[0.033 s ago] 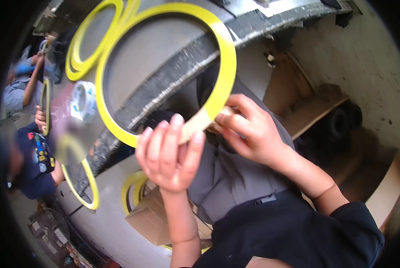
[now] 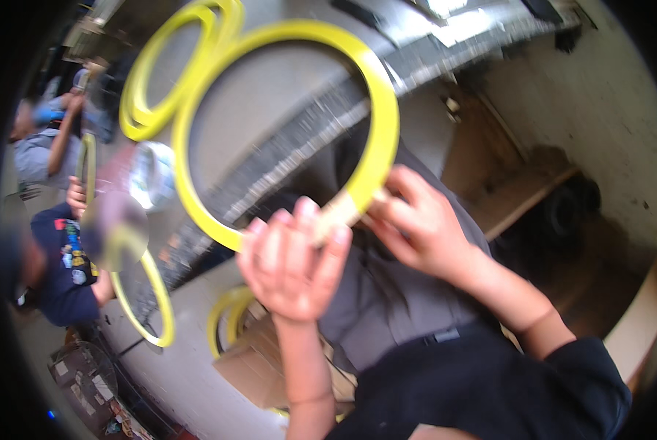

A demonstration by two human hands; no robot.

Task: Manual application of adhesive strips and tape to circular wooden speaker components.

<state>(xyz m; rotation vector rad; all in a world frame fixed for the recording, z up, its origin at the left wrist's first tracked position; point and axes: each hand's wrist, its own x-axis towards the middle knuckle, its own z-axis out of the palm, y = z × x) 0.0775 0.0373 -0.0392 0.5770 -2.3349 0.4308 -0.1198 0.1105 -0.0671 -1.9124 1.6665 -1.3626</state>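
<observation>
A large flat yellow ring [image 2: 385, 110] is held up in front of me, tilted over the table edge. A beige strip, which looks like tape, covers part of its lower right rim [image 2: 337, 211]. My left hand [image 2: 292, 264] grips the bottom of the ring, fingers over the front beside the strip, its thumb hidden. My right hand [image 2: 421, 224] is closed in a pinch at the ring's lower right edge, by the strip's end. What lies between those fingertips is blurred and partly hidden.
More yellow rings [image 2: 134, 110] lie on the grey table [image 2: 269, 88]. A shiny tape roll [image 2: 152, 176] sits left. At left, co-workers hold rings, one in a dark shirt [image 2: 64, 257]. A cardboard box [image 2: 251, 363] with rings stands below; a wooden shelf [image 2: 530, 194] is at right.
The whole scene has shifted slightly right and down in view, with more blur. Both hands keep their places on the ring, and the right fingers have shifted only a little.
</observation>
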